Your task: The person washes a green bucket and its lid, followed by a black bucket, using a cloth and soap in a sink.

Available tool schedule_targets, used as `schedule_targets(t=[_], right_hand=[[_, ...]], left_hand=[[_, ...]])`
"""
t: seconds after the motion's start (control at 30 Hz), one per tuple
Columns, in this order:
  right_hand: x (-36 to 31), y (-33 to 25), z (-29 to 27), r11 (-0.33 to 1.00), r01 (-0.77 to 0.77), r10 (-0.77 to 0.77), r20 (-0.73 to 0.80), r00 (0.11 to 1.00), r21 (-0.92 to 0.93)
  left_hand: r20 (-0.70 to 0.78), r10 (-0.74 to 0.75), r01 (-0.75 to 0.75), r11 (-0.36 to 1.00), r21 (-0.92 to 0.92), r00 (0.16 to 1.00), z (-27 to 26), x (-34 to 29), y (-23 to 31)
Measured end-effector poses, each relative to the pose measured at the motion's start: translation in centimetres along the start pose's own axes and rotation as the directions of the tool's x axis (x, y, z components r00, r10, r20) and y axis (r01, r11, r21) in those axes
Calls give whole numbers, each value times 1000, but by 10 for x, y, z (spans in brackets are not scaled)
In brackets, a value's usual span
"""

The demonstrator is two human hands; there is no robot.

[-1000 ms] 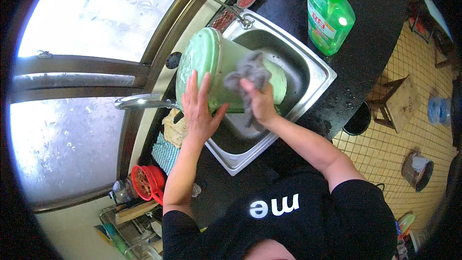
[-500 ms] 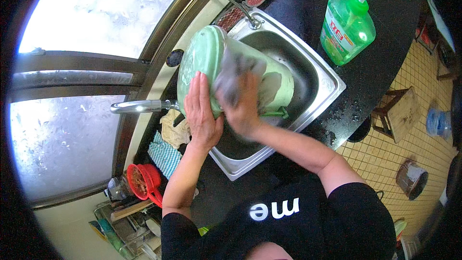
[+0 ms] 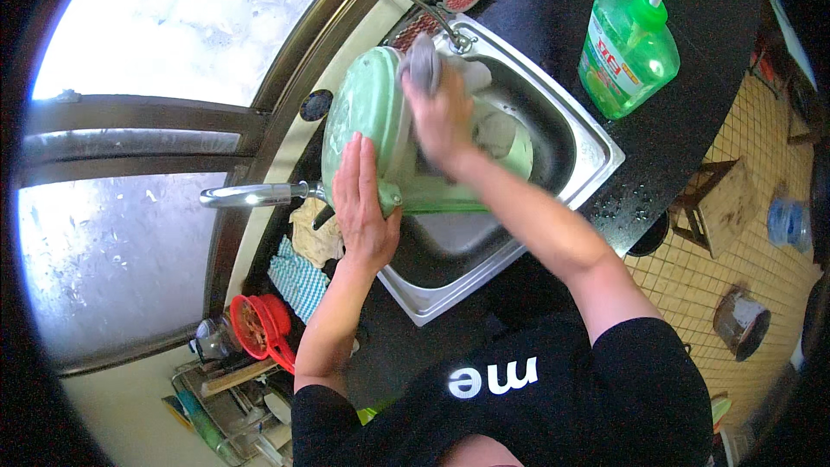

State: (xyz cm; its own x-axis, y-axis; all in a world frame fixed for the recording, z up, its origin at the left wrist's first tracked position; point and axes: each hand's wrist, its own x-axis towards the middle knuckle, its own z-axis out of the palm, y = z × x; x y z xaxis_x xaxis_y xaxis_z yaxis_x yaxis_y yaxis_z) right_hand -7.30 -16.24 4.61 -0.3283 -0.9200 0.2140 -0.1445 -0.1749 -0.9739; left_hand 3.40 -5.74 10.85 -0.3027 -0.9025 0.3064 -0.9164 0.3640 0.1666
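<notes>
One flat left hand (image 3: 365, 223) touches a green bucket (image 3: 365, 95) partly hiding the sink (image 3: 595, 161); right hand (image 3: 443, 124) clutches grey cloth (image 3: 423, 64) near faucet (image 3: 462, 41).

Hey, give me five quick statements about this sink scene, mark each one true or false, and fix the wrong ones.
1. The right hand holds a gray cloth. True.
2. The left hand holds the soap bottle. False: it is spread against the green tub.
3. The green pump bottle is on the dark counter, outside the sink. True.
4. The checkered cloth is inside the sink. False: it lies outside, to the left.
5. A wooden stool stands on the tiled floor. True.
</notes>
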Motion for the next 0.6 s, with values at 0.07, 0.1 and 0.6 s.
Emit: schedule_targets(t=[0.07, 0.1, 0.6], right_hand=[[-78, 2, -2, 995, 40, -39, -3, 999, 90], [-102, -3, -22, 984, 106, -137, 223, 965, 143], [-99, 193, -45, 686, -594, 722, -294, 626, 420]], left_hand=[[-6, -1, 1, 1000, -2, 1000, 3, 4, 5], [-16, -31, 31, 1000, 0, 999, 6, -1, 4], [32, 110, -113, 990, 81, 993, 4, -25, 23]])
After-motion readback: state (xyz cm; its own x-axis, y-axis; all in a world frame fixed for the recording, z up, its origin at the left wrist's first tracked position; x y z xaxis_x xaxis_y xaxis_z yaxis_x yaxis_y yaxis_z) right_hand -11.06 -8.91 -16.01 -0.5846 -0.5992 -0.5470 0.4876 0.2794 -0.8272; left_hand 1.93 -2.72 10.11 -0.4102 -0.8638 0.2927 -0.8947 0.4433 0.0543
